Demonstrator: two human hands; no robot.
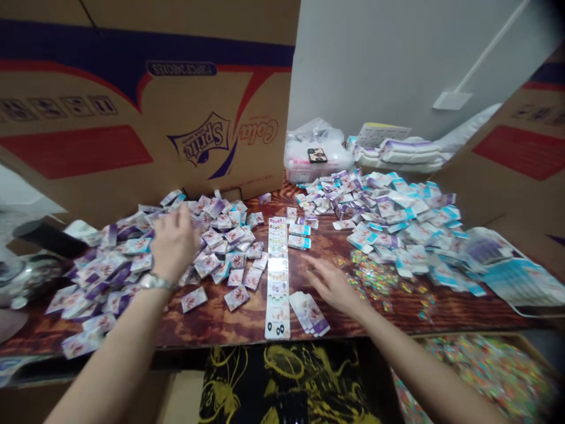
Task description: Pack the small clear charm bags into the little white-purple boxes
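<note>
My left hand (174, 244), slightly blurred, reaches over a heap of small filled boxes (220, 238) printed in white, purple and blue. Its fingers are apart, and no held box can be made out. My right hand (331, 282) hovers over the table with fingers stretched out and nothing in them. Just beyond its fingertips lie two small boxes with blue ends (299, 235). Nearer me, a fanned stack of flat printed cards (309, 314) rests beside a long printed sticker strip (278, 288).
Behind the left heap stands a large cardboard box (212, 94). Rightward lie a pile of unfilled-looking cartons (406, 218) and small colourful wrapped pieces (375, 274). A phone (316, 155) rests on a plastic-wrapped bundle at the back. More colourful pieces (489, 371) fill a low box.
</note>
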